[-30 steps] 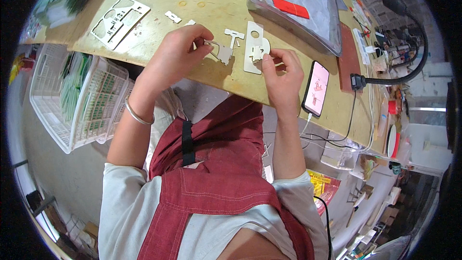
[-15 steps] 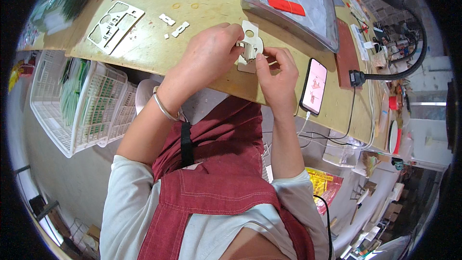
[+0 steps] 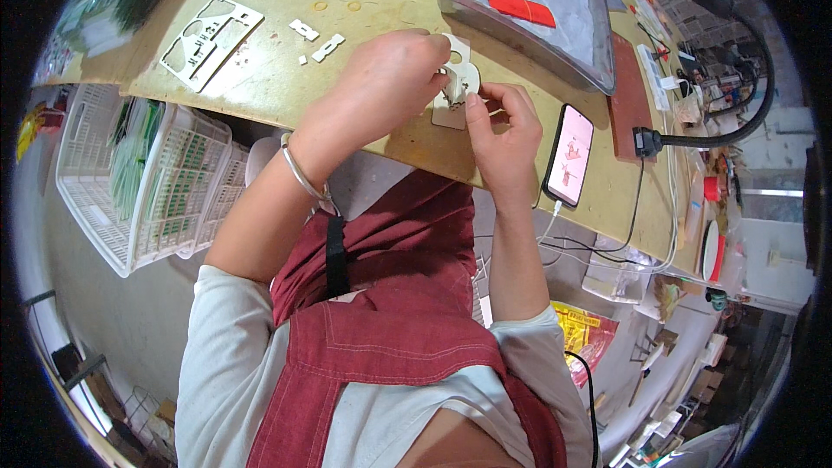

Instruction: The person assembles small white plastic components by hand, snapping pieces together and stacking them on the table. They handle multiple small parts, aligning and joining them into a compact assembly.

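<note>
Above the table's near edge, my left hand has its fingers closed at the left side of a small cream-coloured cut-out assembly of thin flat parts. My right hand pinches the same assembly between thumb and forefinger from the right. Under it lies a flat cream plate, partly hidden by the hands. To the left on the table are small notched pieces and a cut-out sheet of the same cream material. The left fingertips are mostly hidden behind that hand.
A phone with a lit screen and plugged cable lies to the right. A grey tray holding plastic film and a red packet stands behind. Further right is a black gooseneck lamp. White baskets stand left below the table.
My left hand has shifted slightly up and right, turning over the assembly, whose rounded part now faces more upward. My right hand has moved only a little. The view has shifted slightly.
</note>
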Demonstrator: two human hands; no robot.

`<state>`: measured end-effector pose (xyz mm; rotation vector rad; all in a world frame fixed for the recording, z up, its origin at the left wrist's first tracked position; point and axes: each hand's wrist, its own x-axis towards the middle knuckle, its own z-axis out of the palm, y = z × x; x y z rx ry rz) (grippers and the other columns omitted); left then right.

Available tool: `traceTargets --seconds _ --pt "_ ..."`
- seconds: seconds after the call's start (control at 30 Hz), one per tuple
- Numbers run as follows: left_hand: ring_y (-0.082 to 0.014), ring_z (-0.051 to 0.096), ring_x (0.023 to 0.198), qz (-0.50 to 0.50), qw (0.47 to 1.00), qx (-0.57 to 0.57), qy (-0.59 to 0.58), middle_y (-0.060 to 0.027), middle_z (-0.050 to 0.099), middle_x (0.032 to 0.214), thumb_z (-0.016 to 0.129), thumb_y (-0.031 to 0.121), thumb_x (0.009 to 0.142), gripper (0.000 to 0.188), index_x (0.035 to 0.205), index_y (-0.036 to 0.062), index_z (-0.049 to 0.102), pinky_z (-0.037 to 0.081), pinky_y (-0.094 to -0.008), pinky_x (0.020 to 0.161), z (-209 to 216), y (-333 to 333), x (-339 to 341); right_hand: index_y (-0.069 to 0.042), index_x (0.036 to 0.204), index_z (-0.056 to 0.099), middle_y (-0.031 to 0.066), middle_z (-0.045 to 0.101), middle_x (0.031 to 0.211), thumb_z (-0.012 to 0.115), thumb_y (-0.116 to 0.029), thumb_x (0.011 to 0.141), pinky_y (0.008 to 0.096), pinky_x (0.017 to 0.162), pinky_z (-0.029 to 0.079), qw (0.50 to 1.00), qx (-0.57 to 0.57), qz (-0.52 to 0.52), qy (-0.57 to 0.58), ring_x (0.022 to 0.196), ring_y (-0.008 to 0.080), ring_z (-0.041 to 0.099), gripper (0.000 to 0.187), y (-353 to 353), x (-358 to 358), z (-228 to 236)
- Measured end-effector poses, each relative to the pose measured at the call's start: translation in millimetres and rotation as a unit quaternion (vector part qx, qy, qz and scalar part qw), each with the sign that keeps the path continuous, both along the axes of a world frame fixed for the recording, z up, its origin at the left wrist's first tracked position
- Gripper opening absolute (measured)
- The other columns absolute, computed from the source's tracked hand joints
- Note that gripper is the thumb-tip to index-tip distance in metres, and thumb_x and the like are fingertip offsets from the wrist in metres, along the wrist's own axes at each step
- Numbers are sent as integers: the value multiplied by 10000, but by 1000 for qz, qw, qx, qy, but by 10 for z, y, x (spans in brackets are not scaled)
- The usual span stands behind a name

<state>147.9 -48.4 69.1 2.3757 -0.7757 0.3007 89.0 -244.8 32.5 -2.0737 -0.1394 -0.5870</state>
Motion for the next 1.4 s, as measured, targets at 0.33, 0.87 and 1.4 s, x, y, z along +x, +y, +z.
traceTargets --seconds 0.33,0.87,1.4 --pt "-403 716 897 49 997 32 -49 -184 715 923 731 166 921 172 982 6 711 577 -495 800 110 143 -15 14 1045 735 114 700 985 795 -118 921 332 721 569 1000 6 -1 7 815 206 683 190 -14 2 26" --pt "-346 727 830 -25 992 -109 54 -182 728 911 741 88 933 149 1046 -2 704 569 -425 748 -52 -71 -28 46 1101 723 127 702 1020 730 -89 965 327 787 553 999 27 34 20 858 207 680 192 -9 6 13" --pt "-395 714 853 -45 987 -143 64 -183 719 947 722 110 919 164 1049 10 711 565 -474 764 -105 -176 -108 37 1103 722 96 682 995 668 10 992 299 789 524 995 80 62 -2 891 178 661 126 -41 11 -108"
